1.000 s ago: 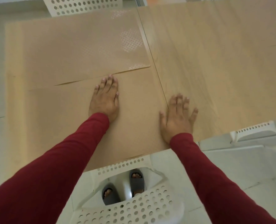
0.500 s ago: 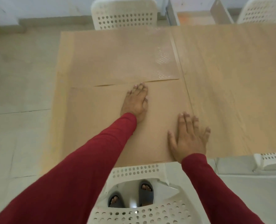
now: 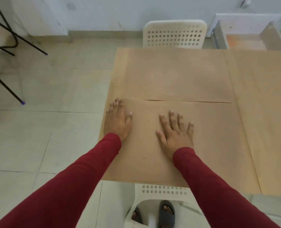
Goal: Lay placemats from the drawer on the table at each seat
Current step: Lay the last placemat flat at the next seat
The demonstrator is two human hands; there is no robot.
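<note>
- Near placemat [image 3: 153, 153]: a tan sheet lying flat on the surface [image 3: 268, 112] at the 6 o'clock seat, its far edge touching or slightly overlapping the far placemat [image 3: 177, 74], which lies at 12 o'clock before the far chair [image 3: 174, 35].
- Left hand [image 3: 118, 122]: fingers straight and close together, palm down at the near mat's 9 o'clock edge, near its far left corner.
- Right hand [image 3: 176, 132]: fingers spread, palm flat near the mat's centre.
- Step in hand, as judged: smoothing and squaring the near mat. Best done with flat palms and light, even pressure, sweeping outward from the centre; the near edge should run parallel to the surface's rim above the near chair [image 3: 162, 190], and the seam between the two mats should close without one sheet riding over the other.
- Risk, as judged: a thin sheet may slide or buckle if pushed from one side only.
- Containers: the drawer named in the task is not identifiable here; the furniture at 1 o'clock [image 3: 245, 30] is too unclear to tell its contents.
</note>
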